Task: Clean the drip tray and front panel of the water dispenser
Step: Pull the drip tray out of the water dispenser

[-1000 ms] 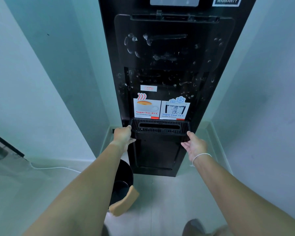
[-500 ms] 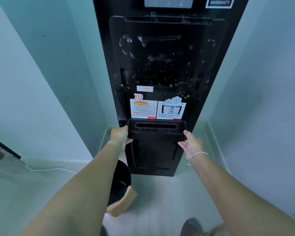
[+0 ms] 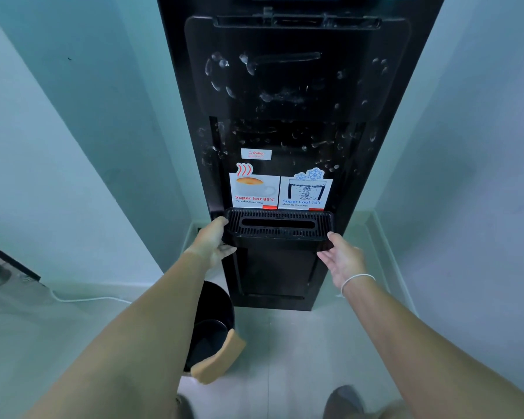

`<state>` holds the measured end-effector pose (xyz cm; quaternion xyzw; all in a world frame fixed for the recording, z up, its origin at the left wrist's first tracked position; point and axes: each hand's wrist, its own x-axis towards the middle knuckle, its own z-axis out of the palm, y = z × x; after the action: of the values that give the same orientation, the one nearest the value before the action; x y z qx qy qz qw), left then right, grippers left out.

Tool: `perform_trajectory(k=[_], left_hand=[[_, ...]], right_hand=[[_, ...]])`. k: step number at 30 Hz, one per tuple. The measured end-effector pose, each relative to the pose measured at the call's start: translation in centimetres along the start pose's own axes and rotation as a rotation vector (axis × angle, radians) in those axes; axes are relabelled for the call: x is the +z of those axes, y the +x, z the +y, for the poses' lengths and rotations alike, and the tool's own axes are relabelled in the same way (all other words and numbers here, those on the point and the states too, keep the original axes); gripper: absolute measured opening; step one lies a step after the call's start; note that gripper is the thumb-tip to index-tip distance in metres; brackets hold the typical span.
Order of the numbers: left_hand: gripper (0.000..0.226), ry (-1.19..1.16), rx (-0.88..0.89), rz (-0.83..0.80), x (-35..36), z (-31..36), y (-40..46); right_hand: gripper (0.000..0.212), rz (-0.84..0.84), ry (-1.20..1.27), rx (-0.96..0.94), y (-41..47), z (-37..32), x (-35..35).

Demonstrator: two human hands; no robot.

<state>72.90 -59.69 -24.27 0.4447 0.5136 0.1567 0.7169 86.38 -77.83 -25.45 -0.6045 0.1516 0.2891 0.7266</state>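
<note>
Grip the drip tray (image 3: 280, 226) at both short ends and draw it straight out, level, so that any water inside does not spill. The left hand (image 3: 213, 241) curls round the tray's left end; the right hand (image 3: 341, 255) has straight fingers touching the right end from below (no closed grip visible). The tray sits at the foot of the dispensing recess on the water dispenser (image 3: 285, 116), grille up, long axis left to right, front edge toward the person. Dried splash marks cover the front panel (image 3: 297, 71)
</note>
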Motion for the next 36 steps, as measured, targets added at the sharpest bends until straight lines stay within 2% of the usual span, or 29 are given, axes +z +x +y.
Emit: perform_trajectory(k=[4, 7, 12, 15, 20, 25, 28, 31, 34, 36], left_hand=[[0.040, 0.057, -0.017, -0.064, 0.9, 0.3, 0.6], [0.042, 0.046, 0.029, -0.045, 1.3, -0.3, 1.2], [0.044, 0.121, 0.130, 0.032, 1.2, 0.4, 1.2], [0.040, 0.114, 0.150, 0.022, 1.1, 1.3, 0.7], [0.042, 0.042, 0.172, 0.019, 0.1, 1.9, -0.9], [0.039, -0.035, 0.194, 0.060, -3.2, 1.6, -2.1], [0.042, -0.024, 0.178, 0.104, -6.6, 0.6, -2.4], [0.044, -0.090, 0.153, 0.147, -10.3, -0.8, -2.4], [0.039, -0.128, 0.147, 0.156, -13.6, -2.5, -3.1], [0.037, -0.133, 0.133, 0.183, -16.0, -3.8, -3.2]], right_hand=[[0.036, -0.008, 0.001, 0.011, 0.0, -0.2, 0.0], [0.041, -0.015, -0.019, 0.014, 0.3, -0.2, 0.0], [0.029, -0.035, -0.015, 0.006, 0.5, -0.2, 0.4], [0.016, -0.057, -0.021, -0.008, -0.2, -1.0, 0.6], [0.017, -0.109, -0.014, -0.052, -1.9, -2.1, 1.4], [0.012, -0.170, -0.066, -0.064, -4.3, -0.9, 2.6], [0.017, -0.189, -0.087, -0.049, -6.0, 1.0, 3.6], [0.014, -0.252, -0.101, -0.002, -7.6, 3.7, 5.0], [0.022, -0.298, -0.120, 0.059, -8.0, 7.2, 6.2], [0.012, -0.325, -0.133, 0.118, -7.8, 10.0, 7.1]])
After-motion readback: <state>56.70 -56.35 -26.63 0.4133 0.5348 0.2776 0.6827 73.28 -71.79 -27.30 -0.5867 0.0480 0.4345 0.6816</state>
